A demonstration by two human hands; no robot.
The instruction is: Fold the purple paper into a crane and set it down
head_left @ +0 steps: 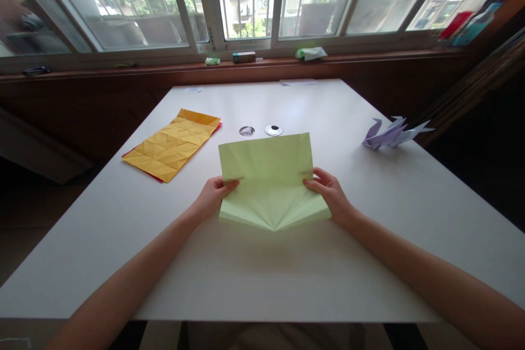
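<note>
A pale green sheet of paper [268, 178] lies in the middle of the white table [287, 273], creased, with its near part folded into a fan of pleats that meet at a point. My left hand [213, 197] pinches the sheet's left edge. My right hand [330, 192] pinches its right edge at about the same height. Both hands rest low on the table top.
A creased yellow sheet [174, 143] lies over a red one at the left. A folded purple paper figure [391, 133] sits at the right. Two small round discs [260, 130] lie beyond the green sheet. Small boxes [244, 57] stand on the window sill.
</note>
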